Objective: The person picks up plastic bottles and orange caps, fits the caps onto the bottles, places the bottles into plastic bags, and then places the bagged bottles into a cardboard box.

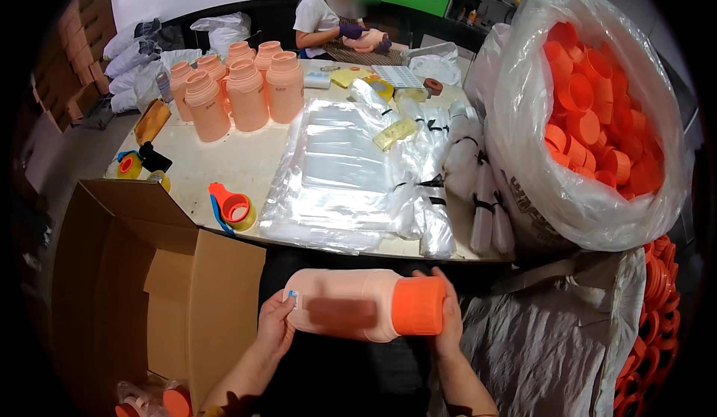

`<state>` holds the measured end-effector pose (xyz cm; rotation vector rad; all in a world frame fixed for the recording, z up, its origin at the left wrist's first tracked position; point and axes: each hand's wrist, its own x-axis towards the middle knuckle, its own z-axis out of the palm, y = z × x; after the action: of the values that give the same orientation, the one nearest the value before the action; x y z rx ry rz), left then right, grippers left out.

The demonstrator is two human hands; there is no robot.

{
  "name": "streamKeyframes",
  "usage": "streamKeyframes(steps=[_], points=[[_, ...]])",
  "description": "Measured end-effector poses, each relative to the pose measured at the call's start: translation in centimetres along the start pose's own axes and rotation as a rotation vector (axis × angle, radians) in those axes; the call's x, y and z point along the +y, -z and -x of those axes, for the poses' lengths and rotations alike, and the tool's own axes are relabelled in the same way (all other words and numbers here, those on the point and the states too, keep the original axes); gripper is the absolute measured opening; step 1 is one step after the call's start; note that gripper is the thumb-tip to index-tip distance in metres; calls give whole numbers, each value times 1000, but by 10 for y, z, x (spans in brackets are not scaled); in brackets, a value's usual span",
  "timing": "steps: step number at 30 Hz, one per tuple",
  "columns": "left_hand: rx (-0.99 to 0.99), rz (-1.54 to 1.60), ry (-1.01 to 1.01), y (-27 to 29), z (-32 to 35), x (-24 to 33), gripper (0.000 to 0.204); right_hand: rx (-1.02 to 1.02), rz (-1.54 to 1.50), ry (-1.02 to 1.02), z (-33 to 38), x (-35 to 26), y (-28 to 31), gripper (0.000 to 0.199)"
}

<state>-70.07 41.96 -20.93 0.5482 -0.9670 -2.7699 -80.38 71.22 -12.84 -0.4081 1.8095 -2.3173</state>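
A pale peach vacuum flask lies sideways between my hands, its base to the left. My left hand grips the base end, thumb on top next to a small label. Around the orange cap at the other end, my right hand is closed, its fingers partly hidden behind it. The cap sits on the flask's mouth. Just beyond the flask, on the table, lies a stack of clear plastic bags.
Several peach flasks stand at the table's back left. An open cardboard box is at my left. On the right are a big bag of orange caps and a woven sack. A tape dispenser lies near the edge. A co-worker sits across.
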Motion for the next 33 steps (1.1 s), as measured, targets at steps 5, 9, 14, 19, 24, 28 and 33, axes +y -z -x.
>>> streamKeyframes(steps=[5, 9, 14, 19, 24, 28, 33], points=[[121, -13, 232, 1, 28, 6, 27, -515, 826, 794, -3, -53, -9, 62], [195, -281, -348, -41, 29, 15, 17, 138, 568, 318, 8, 6, -9, 57], [-135, -1200, -1144, -53, 32, 52, 13, 134, -358, -624, 38, 55, -7, 70], [256, -642, -433, -47, 14, 52, 16, 145, 421, 245, 52, 62, -39, 81], [-363, -1020, -1173, -67, 13, 77, 8, -159, -833, -753, 50, 85, 7, 66], [302, -588, -462, -66, 0, 58, 5, 121, 34, -76, 61, 70, -41, 67], [6, -1031, -937, -75, 19, 66, 39, 226, -496, -455, 56, 88, -40, 61]])
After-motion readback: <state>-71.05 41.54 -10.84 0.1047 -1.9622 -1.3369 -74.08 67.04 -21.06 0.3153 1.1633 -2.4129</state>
